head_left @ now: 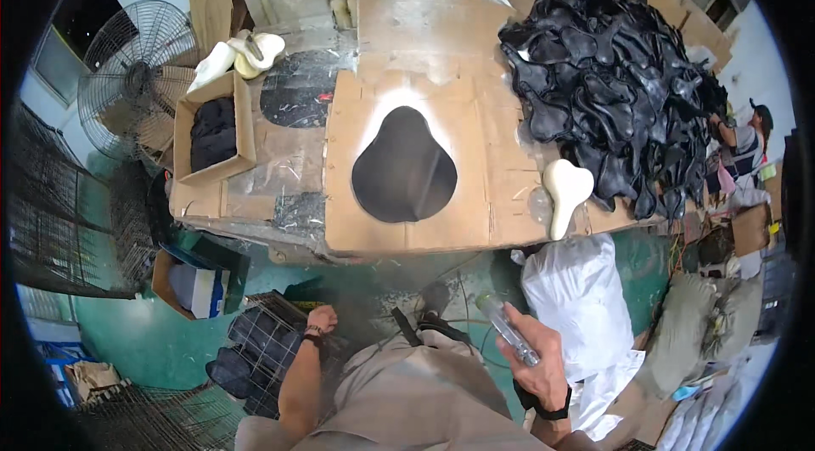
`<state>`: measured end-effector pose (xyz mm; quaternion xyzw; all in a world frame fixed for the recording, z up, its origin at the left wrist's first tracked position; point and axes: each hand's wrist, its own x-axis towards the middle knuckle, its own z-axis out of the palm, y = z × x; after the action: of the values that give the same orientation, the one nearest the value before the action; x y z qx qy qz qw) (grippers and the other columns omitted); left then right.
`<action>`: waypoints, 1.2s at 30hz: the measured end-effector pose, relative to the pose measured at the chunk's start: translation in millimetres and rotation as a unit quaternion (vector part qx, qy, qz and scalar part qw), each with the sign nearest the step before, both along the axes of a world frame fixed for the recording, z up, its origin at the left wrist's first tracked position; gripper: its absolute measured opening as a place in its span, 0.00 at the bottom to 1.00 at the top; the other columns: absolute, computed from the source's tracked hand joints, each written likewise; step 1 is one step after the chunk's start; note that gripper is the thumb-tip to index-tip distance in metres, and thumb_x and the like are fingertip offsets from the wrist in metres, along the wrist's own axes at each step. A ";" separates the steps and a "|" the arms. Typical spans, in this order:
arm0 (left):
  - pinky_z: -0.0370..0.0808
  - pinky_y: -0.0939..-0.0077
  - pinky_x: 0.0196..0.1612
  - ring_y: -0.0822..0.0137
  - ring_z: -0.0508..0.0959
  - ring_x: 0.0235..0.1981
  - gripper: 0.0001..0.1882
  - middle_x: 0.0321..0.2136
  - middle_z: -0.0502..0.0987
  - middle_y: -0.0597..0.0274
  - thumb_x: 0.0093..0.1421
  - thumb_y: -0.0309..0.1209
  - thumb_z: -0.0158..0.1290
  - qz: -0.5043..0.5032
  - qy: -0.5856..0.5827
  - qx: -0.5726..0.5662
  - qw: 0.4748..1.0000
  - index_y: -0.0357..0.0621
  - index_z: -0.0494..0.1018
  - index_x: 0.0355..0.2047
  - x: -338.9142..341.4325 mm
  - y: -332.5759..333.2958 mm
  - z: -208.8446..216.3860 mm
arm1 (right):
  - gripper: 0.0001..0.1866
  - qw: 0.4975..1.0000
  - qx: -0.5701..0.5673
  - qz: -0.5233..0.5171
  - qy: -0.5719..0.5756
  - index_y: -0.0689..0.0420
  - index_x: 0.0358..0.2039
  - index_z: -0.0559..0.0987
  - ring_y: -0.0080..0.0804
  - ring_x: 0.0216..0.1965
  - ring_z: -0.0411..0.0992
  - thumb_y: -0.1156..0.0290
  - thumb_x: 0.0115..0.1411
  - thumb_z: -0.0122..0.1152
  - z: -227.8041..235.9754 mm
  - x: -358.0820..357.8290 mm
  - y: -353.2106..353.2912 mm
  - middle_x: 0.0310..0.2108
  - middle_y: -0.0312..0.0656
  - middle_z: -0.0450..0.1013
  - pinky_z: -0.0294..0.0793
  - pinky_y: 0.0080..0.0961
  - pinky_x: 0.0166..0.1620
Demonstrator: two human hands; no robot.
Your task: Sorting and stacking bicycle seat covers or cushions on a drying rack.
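On the cardboard sheet [348, 234] in front of me lies a flat, dark saddle-shaped piece [404, 171], with a white haze on the cardboard round its narrow end. My right hand [536, 359], low on the right, is wrapped round a clear tube-shaped tool [509, 334] with a greenish far end. Down at the left, my left hand [322, 320] has its fingers curled beside the rim of a wire basket [270, 345] that holds dark pieces. What those fingers hold, if anything, I cannot make out. A cream saddle-shaped foam pad [567, 192] rests near the table's front edge.
A big heap of black saddle covers [607, 86] covers the table's right side. At left stand an open carton [242, 132] of dark material, more cream pads [259, 53] and a fan [140, 77]. A white sack [577, 298] leans below. A person [751, 141] is far right.
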<state>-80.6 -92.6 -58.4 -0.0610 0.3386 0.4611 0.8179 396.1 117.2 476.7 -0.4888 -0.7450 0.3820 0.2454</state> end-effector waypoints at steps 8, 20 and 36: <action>0.76 0.70 0.48 0.65 0.78 0.46 0.18 0.44 0.80 0.57 0.63 0.28 0.56 -0.122 0.665 0.231 0.700 0.38 0.74 0.53 142.5 228.8 129.0 | 0.30 1.000 -0.003 -0.024 -0.016 0.65 0.55 0.76 0.53 0.37 0.77 0.83 0.48 0.68 -9.0 8.2 13.0 0.37 0.56 0.77 0.76 0.33 0.42; 0.78 0.57 0.45 0.50 0.79 0.41 0.15 0.41 0.78 0.49 0.58 0.32 0.57 -0.152 0.833 0.362 0.389 0.38 0.78 0.44 232.9 360.3 187.6 | 0.31 0.997 -0.026 -0.071 -0.003 0.65 0.56 0.75 0.53 0.35 0.77 0.85 0.48 0.65 -26.1 27.0 0.1 0.37 0.54 0.77 0.76 0.33 0.42; 0.79 0.62 0.45 0.57 0.83 0.39 0.14 0.34 0.83 0.54 0.59 0.40 0.57 -0.632 0.694 0.165 0.303 0.42 0.81 0.37 74.4 66.6 42.1 | 0.27 0.995 0.047 -0.085 0.031 0.65 0.53 0.78 0.48 0.37 0.78 0.82 0.49 0.67 0.3 -2.3 36.6 0.38 0.57 0.78 0.75 0.31 0.43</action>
<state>-6.2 -26.0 -16.3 0.6504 0.6326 -0.2796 0.3141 393.8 153.8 477.0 -0.5264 -0.7095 0.3395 0.3227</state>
